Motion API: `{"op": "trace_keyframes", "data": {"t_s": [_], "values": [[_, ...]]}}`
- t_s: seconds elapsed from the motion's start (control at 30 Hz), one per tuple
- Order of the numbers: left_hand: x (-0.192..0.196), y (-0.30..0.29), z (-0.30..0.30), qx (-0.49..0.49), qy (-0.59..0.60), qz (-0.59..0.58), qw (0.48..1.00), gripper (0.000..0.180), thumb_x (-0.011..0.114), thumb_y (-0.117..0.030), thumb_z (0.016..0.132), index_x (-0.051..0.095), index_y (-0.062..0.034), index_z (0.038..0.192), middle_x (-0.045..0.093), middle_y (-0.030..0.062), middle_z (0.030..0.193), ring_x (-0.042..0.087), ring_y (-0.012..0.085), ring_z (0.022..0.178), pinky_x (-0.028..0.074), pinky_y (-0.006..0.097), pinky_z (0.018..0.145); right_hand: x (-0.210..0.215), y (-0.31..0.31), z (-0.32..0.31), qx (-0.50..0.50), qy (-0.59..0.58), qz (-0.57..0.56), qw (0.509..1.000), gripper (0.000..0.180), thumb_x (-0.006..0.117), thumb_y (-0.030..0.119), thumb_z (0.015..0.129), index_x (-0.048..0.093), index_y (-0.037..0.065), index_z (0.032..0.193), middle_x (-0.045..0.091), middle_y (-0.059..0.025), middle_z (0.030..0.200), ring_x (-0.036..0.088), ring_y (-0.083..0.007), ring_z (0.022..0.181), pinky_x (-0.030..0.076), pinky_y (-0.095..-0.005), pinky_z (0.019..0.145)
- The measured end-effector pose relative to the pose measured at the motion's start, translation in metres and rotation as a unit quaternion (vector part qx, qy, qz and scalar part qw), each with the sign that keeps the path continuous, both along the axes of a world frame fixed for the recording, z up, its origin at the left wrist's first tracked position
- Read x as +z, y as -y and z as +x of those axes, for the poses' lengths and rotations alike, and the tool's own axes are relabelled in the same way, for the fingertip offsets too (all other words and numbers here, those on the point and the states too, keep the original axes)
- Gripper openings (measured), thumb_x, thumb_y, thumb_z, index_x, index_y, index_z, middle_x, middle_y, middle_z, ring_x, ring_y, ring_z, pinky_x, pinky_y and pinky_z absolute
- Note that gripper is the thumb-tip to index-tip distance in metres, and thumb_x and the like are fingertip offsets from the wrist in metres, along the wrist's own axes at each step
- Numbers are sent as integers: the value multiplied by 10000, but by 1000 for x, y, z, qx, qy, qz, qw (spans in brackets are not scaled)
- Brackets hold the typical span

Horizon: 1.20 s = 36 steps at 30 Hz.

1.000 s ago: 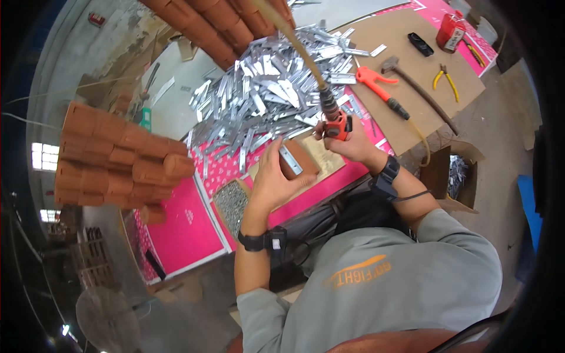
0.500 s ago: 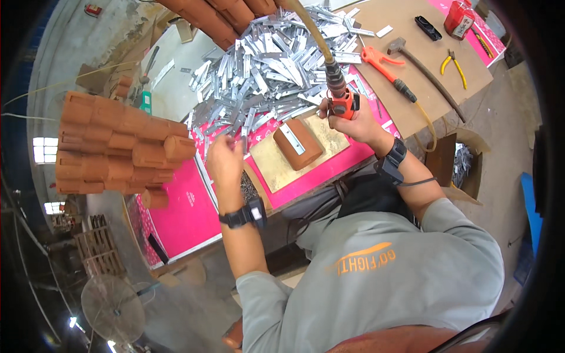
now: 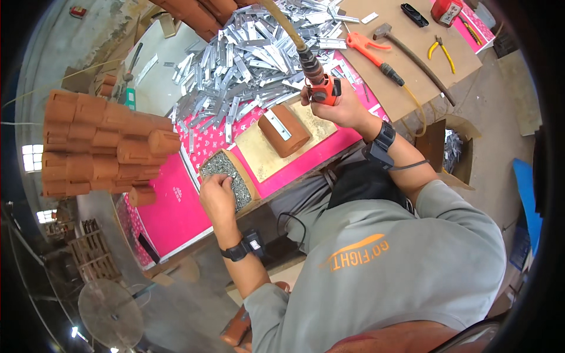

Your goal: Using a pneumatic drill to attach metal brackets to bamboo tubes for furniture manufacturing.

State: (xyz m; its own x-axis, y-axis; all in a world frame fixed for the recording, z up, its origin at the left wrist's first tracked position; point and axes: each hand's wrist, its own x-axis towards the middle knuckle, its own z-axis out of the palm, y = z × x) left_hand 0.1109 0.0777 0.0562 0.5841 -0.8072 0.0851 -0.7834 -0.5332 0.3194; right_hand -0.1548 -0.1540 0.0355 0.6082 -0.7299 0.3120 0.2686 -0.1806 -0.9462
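Your left hand pinches into the box of small screws (fingers bunched); your right hand grips the orange air tool beside the clay tile.

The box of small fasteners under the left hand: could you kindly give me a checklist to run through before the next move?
1. Left hand at the box of small fasteners: ok, fingers on the pile.
2. A fastener actually pinched: cannot tell, too small.
3. Right hand gripping the orange power tool: ok.
4. Metal strip lying on the clay tile: ok, across its top.
5. Tile on the tan board: ok.
6. Tool tip clear of the tile: ok, held apart, above it.
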Motion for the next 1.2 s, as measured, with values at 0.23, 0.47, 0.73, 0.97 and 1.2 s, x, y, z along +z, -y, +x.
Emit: {"op": "trace_keyframes", "data": {"t_s": [0.23, 0.47, 0.73, 0.97, 1.2], "values": [[-11, -10, 1, -7, 19, -44, 999, 102, 722, -106, 830, 723, -20, 883, 686, 157, 891, 635, 352, 908, 497, 448, 802, -3, 0, -2, -18, -14, 3, 1000, 291, 628, 25, 781, 620, 12, 1071, 663, -35, 934, 630, -110, 883, 515, -299, 848], [-11, -14, -11, 90, -28, -143, 985, 138, 672, -113, 883, 683, -19, 984, 712, 128, 915, 675, 222, 808, 526, 355, 703, -9, 2, 1, -10, -21, -31, 999, 396, 622, -29, 783, 551, -14, 1172, 656, -61, 973, 631, -133, 903, 525, -311, 819], [-21, -12, -26, 51, -414, -414, 809, 177, 598, -32, 968, 576, 2, 1140, 702, 130, 976, 691, 188, 850, 570, 297, 707, 22, -1, 4, -25, -47, -16, 998, 344, 614, -24, 772, 572, -5, 1113, 667, -76, 928, 648, -122, 813, 542, -282, 678], [-16, 15, -88, -36, -585, -379, 716, 264, 651, -18, 951, 574, 48, 1195, 697, 151, 1024, 702, 206, 928, 584, 293, 828, 109, -27, 13, 22, 4, 45, 999, 251, 662, 60, 787, 650, -12, 1027, 704, -82, 892, 657, -120, 679, 529, -263, 595], [-19, 35, -122, -14, -615, -334, 714, 177, 697, -22, 922, 664, 79, 1063, 727, 162, 991, 714, 199, 892, 595, 293, 802, 139, -54, 37, 85, 110, 81, 987, 241, 652, 21, 762, 640, -16, 999, 701, -93, 842, 647, -129, 670, 526, -264, 585]]}}
